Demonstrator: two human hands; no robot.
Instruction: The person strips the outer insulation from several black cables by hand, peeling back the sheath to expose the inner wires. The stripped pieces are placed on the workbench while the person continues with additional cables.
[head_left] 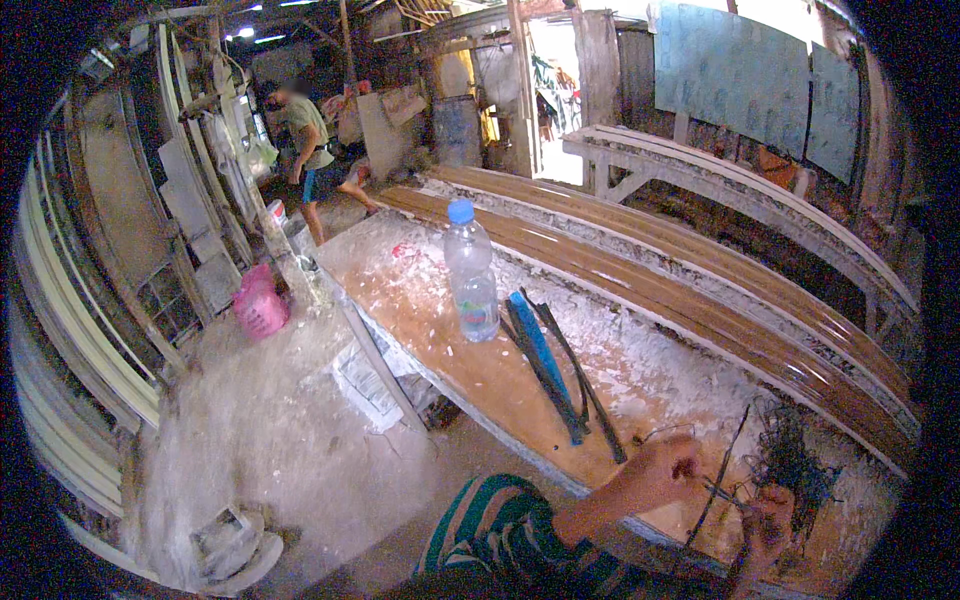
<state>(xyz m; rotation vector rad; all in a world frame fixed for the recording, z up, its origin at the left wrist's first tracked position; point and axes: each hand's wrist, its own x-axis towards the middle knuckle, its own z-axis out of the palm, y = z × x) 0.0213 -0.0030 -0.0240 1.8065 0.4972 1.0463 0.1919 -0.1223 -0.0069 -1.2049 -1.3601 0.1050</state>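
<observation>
My left hand [672, 470] is closed, its curled fingers at one end of a short, thin, dark strip [722, 490]. Close by on the right, my right hand [768, 522] pinches the other end of that strip. What exactly the strip is cannot be made out. A long thin dark rod [722, 470] slants across the bench between both hands. Just beyond my right hand lies a loose tangle of dark wiry strands [795, 455]. Left of my hands, several dark strips [590, 400] and a blue strip [540, 345] lie together, beside an upright clear plastic bottle [470, 275] with a blue cap.
The bench [440, 345] has a brown top smeared with white residue. Behind it run long brown glossy mouldings [600, 245]. A pink basket [262, 303] stands on the floor at left, with long pale boards [75, 330] along the wall. Another person [305, 140] is further back.
</observation>
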